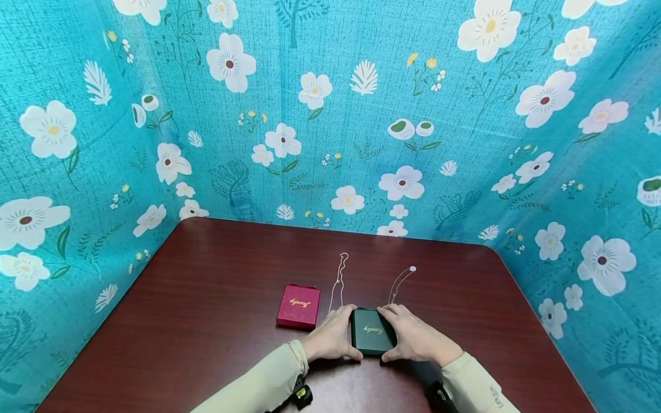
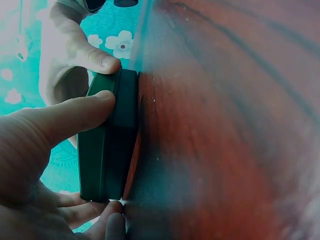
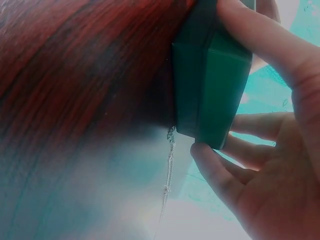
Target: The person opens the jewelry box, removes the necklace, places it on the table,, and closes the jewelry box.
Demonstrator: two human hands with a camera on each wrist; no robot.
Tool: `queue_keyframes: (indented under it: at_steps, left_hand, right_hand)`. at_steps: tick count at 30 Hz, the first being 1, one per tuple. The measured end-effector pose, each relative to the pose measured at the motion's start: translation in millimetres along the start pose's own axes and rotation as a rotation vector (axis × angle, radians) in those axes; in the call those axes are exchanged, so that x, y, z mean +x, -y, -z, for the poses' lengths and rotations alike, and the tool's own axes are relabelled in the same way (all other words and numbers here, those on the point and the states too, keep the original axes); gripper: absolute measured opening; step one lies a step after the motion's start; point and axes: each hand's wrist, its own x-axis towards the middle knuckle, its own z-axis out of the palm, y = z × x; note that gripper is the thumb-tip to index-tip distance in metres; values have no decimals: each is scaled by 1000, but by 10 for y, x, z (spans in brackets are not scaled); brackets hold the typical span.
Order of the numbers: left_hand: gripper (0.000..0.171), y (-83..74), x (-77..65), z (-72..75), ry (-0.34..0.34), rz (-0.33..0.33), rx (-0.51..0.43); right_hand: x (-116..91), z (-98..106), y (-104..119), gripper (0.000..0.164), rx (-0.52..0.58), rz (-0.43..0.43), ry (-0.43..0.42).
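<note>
A dark green jewelry box (image 1: 372, 339) with gold lettering sits on the table, its lid on. My left hand (image 1: 332, 336) holds its left side, thumb at the near edge and fingers at the far edge. On the opposite side, my right hand (image 1: 417, 339) grips it in the same way. The left wrist view shows the left thumb on the seam side of the green box (image 2: 95, 155). Beyond the hands lie a thin necklace chain (image 1: 339, 280) and a second necklace with a white pendant (image 1: 412, 268); their near ends are partly hidden.
To the left of my left hand lies a crimson jewelry box (image 1: 298, 307) with gold lettering. The dark reddish wood table (image 1: 217, 298) ends at a blue floral curtain (image 1: 320, 160) at the back and on both sides.
</note>
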Motion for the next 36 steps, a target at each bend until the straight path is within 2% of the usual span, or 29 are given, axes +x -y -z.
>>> queue_keyframes:
  at_steps: [16,28,31,36]
  left_hand:
    - [97,-12,-19,23,19,14,28]
    - [93,-24,46,26,31,-3,53]
    - [94,-32,49,18,32,12,43]
    - [107,-81,2,58,55,79,-16]
  right_hand:
    - [57,40,23,98,20,-31,47]
    - [77,38,6,98,19,-56,50]
    - [62,19,16,98,8,-53,32]
    - [23,21,61,106,-7,-48,23]
